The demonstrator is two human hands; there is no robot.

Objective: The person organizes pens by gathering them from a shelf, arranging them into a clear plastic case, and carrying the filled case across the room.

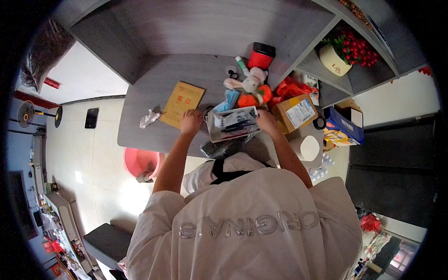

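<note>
Reaching with my right hand point(266, 120) to the right end of a white open box point(224, 138), centre of frame; cannot tell whether those fingers pinch its wall. Left hand point(191, 122) lies at the lower right edge of a tan notebook point(181, 103) with red characters, left of the box; whether its fingers press together I cannot tell either. In the box: dark pens point(241, 127) and a clear packet. A dark bundle in shiny plastic point(225, 148) shows just below it. Above the box, a blue mask point(228, 100), orange-red items, a plush rabbit point(252, 84). Right of my right hand, a cardboard carton point(298, 112) with a white label; a white roll point(309, 149) lower right. Left of the notebook, crumpled tissue point(149, 118) on the grey surface point(144, 93). Farther out: pink tub point(132, 161) on the floor, lower left; flowerpot point(333, 59) on a shelf, upper right.
</note>
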